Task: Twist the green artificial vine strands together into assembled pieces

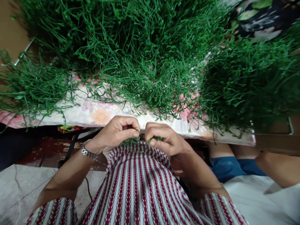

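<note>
My left hand (118, 132), with a metal watch (88, 152) at its wrist, is closed in a pinch, with a bit of green at the thumb and fingertip. Close beside it, my right hand (165, 139) curls around thin green artificial plant stems (158, 138). Both hands are just in front of the table's near edge, above my lap. More green strands (130, 142) show below my left hand. Exactly how the pieces between my fingers meet is hidden.
A large heap of green artificial stems (131, 40) covers the flowered tablecloth (103, 116). Further piles lie at left (35, 90) and right (253, 81). Another person in blue shorts (227, 167) sits to my right; dark floral fabric (262, 22) shows at the far right.
</note>
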A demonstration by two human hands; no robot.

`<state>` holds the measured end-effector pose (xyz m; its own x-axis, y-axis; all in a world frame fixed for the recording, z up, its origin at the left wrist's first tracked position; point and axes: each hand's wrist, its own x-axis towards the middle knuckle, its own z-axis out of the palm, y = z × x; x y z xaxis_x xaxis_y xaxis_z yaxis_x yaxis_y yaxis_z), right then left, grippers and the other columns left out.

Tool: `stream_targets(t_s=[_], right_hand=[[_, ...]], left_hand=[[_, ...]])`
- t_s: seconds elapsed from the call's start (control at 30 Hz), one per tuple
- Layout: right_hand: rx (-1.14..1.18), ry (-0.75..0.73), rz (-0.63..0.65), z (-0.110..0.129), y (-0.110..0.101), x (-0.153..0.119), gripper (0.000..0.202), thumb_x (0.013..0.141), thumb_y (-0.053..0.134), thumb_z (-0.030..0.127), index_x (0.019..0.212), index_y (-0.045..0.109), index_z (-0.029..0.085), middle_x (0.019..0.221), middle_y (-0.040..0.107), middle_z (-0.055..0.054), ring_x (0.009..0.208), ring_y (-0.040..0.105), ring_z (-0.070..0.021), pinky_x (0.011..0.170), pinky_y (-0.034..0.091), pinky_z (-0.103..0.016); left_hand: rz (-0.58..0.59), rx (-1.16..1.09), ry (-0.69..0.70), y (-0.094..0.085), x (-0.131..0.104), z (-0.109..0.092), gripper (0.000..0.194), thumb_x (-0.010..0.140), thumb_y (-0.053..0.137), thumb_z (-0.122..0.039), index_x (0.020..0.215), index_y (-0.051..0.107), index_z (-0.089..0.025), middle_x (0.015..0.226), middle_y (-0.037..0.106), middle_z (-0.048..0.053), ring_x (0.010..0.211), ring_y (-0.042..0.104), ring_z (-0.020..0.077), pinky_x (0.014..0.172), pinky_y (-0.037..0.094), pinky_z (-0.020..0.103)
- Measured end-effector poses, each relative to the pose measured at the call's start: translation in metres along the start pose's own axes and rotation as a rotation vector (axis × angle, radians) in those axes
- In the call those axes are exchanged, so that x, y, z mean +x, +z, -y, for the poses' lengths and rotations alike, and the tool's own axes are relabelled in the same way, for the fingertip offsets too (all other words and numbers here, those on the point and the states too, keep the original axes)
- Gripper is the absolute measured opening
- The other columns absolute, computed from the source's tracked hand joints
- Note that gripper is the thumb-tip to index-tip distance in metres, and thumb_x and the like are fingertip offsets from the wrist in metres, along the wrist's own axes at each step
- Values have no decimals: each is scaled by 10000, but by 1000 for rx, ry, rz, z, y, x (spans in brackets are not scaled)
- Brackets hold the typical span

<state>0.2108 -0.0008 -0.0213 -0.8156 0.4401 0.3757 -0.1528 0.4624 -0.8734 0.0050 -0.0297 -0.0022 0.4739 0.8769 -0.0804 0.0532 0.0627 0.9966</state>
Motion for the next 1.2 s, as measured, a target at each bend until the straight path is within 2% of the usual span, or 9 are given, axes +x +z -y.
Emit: stream_targets(t_s=[0.1,0.23,0.33,0.43,0.7,0.93,1.07,1.2], right_hand=[[3,130,-177,0,1,-2,157,917,441,268,830,515,160,770,518,-33,717,503,-131,666,419,-267],[-32,291,-306,-2,14,0,157,921,455,297,861,516,165,688,482,14,614,451,-97,590,390,-219],[-15,332,-372,-3,26,3,176,918,465,325,941,536,165,738,522,7,655,484,-100,620,409,-214],[35,312,-422,-5,35,6,185,892,517,342,961,553,173,825,598,-11,743,554,-117,700,446,-228],[1,277,-525,-11,47,7,223,859,568,308,1038,555,176,908,645,-32,791,606,-136,739,490,-255],[-43,251,-502,-11,45,8,101,857,567,260,909,552,174,789,645,-11,693,588,-113,668,474,-229],[-115,285,-445,-10,42,7,117,876,529,278,879,548,163,744,618,-7,641,557,-105,632,450,-223],[-178,239,-509,-12,48,8,98,887,510,260,917,531,168,753,602,-1,654,560,-101,635,448,-217]], left_hand=[[-96,-22,1,5,3,1,126,742,653,-215,654,616,-133,597,532,-9,547,434,75,508,338,194],[-267,-78,8,14,6,5,104,726,674,-196,660,620,-137,559,523,-26,468,413,49,441,316,172],[-413,-157,0,19,7,13,130,721,694,-239,680,614,-145,513,489,-45,394,378,36,377,284,160],[-491,-190,42,21,8,19,144,723,700,-259,680,615,-151,518,490,-47,383,388,32,364,292,150],[-575,-175,231,25,10,27,59,714,709,-217,726,664,-180,738,522,-22,417,422,11,371,318,160],[-574,-235,175,30,9,23,64,736,690,-220,709,656,-173,694,555,-16,435,429,29,401,336,178],[-586,-379,122,33,8,20,96,721,703,-226,705,638,-157,624,591,-16,404,423,36,391,349,172],[-557,-505,91,33,10,15,108,726,693,-223,702,618,-149,615,616,-10,382,425,35,371,358,162]])
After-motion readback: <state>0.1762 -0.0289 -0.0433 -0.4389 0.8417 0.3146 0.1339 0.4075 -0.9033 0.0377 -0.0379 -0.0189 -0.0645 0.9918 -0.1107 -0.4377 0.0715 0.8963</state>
